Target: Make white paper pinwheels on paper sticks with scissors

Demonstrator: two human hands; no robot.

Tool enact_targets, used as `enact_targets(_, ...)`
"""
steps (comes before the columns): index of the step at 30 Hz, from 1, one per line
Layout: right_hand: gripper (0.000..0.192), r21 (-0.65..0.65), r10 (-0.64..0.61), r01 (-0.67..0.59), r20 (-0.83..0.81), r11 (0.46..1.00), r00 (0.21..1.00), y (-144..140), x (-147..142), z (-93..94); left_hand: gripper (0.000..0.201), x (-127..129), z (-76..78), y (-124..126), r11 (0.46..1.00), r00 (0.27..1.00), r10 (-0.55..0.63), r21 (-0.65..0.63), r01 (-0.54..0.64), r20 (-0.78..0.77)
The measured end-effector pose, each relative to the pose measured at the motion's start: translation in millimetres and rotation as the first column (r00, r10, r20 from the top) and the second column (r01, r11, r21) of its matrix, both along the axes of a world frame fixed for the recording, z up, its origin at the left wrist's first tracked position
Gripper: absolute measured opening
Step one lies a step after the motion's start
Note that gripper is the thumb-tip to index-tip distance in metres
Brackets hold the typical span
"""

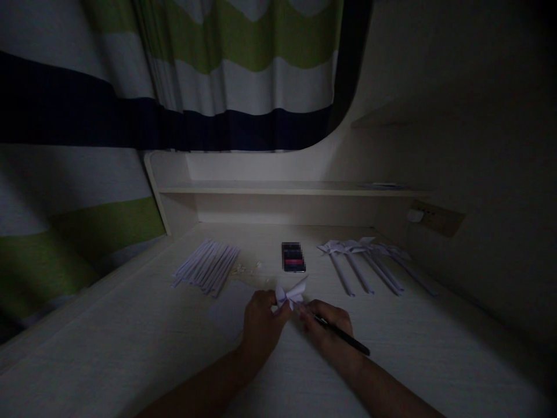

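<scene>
Low in the middle of the head view, my left hand [263, 322] pinches a white folded paper pinwheel [293, 292] by its near left side. My right hand [328, 328] grips a dark pen [346, 338], its back end pointing down to the right. The pen's front end meets the pinwheel near its centre; my fingers hide the exact tip. Under and left of my left hand lies a flat sheet of white paper [226, 307]. Both hands are just above the pale desk [418, 354].
Rolled white paper sticks [206, 267] lie in a bundle at left, with small pale bits [243, 269] beside them. A phone [293, 257] lies behind my hands. Several paper pinwheels on sticks [365, 261] lie at right. A shelf [278, 188] and curtain [243, 75] stand behind.
</scene>
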State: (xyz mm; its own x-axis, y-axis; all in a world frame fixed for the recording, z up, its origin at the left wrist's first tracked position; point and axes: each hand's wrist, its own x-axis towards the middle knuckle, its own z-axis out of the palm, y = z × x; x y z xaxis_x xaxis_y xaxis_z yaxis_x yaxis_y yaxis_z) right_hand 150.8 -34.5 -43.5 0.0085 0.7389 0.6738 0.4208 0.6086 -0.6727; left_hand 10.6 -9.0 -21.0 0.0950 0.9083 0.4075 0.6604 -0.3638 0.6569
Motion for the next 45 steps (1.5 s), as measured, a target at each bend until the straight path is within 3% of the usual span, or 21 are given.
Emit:
enact_targets(3,0.028,-0.234,-0.053,0.003,-0.208,0.972,0.977,-4.9,-8.8,6.0,0.012,1.1,-0.1,-1.3,0.996,1.000,-0.006,0.084,0.007,-0.015)
enact_targets(7,0.026,-0.287,-0.064,-0.022,-0.286,0.958,0.956,-5.1,-11.0,6.8,0.010,1.1,-1.2,-1.1,0.987,0.998,-0.006,0.157,0.016,-0.069)
enact_targets(9,0.026,-0.188,-0.030,-0.002,-0.169,0.982,0.985,-2.1,-6.5,3.0,0.010,0.8,-1.8,-0.5,0.989,0.997,-0.026,0.145,0.037,-0.079)
enact_targets(11,0.022,0.038,0.012,-0.013,0.027,0.999,1.000,3.4,1.2,-2.2,0.010,0.5,-2.1,0.2,0.994,0.995,-0.033,0.104,0.043,-0.089)
enact_targets(13,0.013,0.330,0.049,-0.134,0.254,0.934,0.966,10.5,10.2,-6.6,0.011,0.4,-2.1,0.9,0.998,0.994,-0.024,0.050,0.029,-0.106)
enact_targets(15,0.014,0.453,0.007,-0.224,0.432,0.863,0.902,16.5,18.1,-8.3,0.012,0.2,-1.7,1.6,1.000,0.992,-0.019,-0.001,0.019,-0.123)
enact_targets(18,0.015,0.468,-0.063,-0.283,0.597,0.837,0.800,19.3,25.4,-6.1,0.014,-0.2,-0.4,2.4,0.997,0.989,-0.041,-0.075,0.031,-0.140)
enact_targets(22,0.014,0.389,-0.074,-0.303,0.711,0.870,0.699,15.1,28.5,-1.8,0.017,-0.3,1.8,3.7,0.981,0.984,-0.101,-0.177,0.075,-0.145)
enact_targets(24,0.014,0.372,-0.067,-0.305,0.722,0.877,0.688,14.4,28.7,-2.2,0.017,-0.1,2.3,4.1,0.979,0.984,-0.103,-0.191,0.075,-0.143)
enact_targets(30,0.012,0.431,-0.001,-0.212,0.444,0.877,0.896,16.2,18.6,-9.6,0.019,0.1,-0.6,3.9,0.987,0.995,-0.074,-0.148,0.063,-0.069)
enact_targets(32,0.012,0.340,0.003,-0.105,0.287,0.935,0.958,12.1,10.3,-9.1,0.019,-0.3,-2.0,3.4,0.993,0.999,-0.036,-0.110,0.032,-0.033)
enact_targets(34,0.018,0.097,-0.007,-0.002,0.099,0.995,0.995,6.5,1.7,-6.2,0.018,-0.6,-3.4,2.8,0.998,1.000,0.007,-0.065,-0.008,-0.021)
enact_targets(36,0.024,-0.148,-0.023,0.003,-0.135,0.989,0.991,2.2,-5.3,-2.7,0.016,-0.5,-5.1,2.5,1.000,0.999,0.022,-0.013,-0.022,-0.023)
enact_targets(38,0.027,-0.275,-0.026,-0.065,-0.314,0.959,0.949,0.8,-10.4,-0.7,0.014,-0.2,-6.8,2.6,0.999,1.000,0.011,0.050,-0.010,-0.029)
enact_targets(43,0.025,-0.370,-0.060,-0.173,-0.542,0.913,0.838,2.9,-16.2,-4.6,0.010,0.6,-7.9,2.9,0.980,0.996,-0.013,0.198,0.030,-0.085)
enact_targets(45,0.025,-0.357,-0.052,-0.144,-0.486,0.923,0.872,3.2,-14.3,-6.4,0.010,0.7,-7.0,2.8,0.978,0.994,-0.023,0.204,0.045,-0.108)
